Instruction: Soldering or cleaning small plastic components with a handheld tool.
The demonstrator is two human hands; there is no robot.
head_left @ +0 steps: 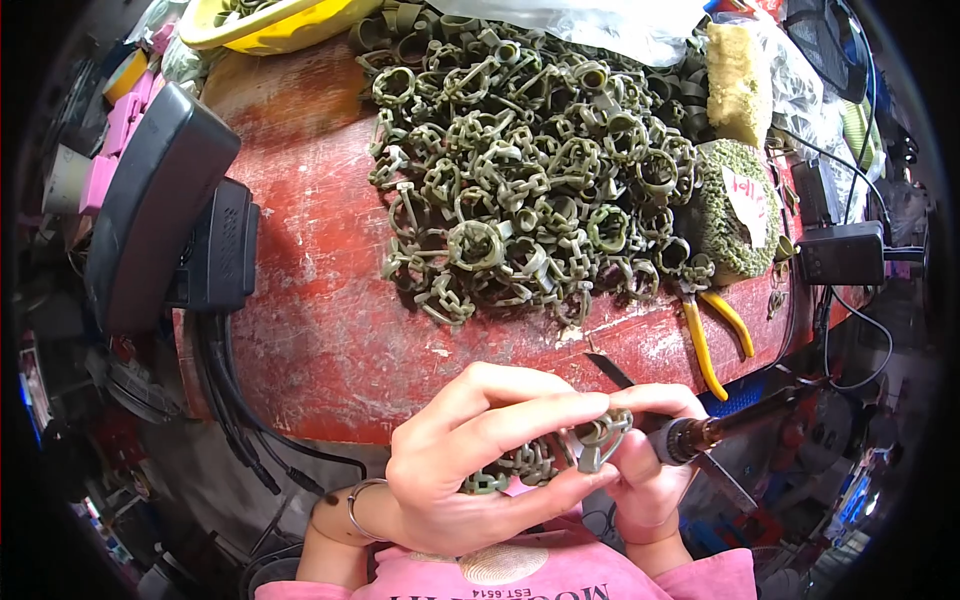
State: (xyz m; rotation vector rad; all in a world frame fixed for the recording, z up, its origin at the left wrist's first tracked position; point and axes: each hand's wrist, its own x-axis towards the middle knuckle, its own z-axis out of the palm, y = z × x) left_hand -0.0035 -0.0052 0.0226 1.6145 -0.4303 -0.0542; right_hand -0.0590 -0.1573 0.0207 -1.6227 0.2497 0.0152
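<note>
My left hand is closed over several dull-green chain links, at the front edge of the red table. Its fingertips pinch a green ring piece at the end of the links. My right hand is closed beside that piece, thumb and forefinger near it. A pen-shaped tool with a knurled collar and brown shaft sticks out of my right hand. A narrow flat metal strip shows below that tool; whether my right hand grips it too is hidden. A large heap of green ring-and-chain pieces lies beyond my hands.
Yellow-handled pliers lie on the worn red table at right. Behind them stand a rough green block with a paper label and a tan block. A yellow basin, a black device and cables occupy the left.
</note>
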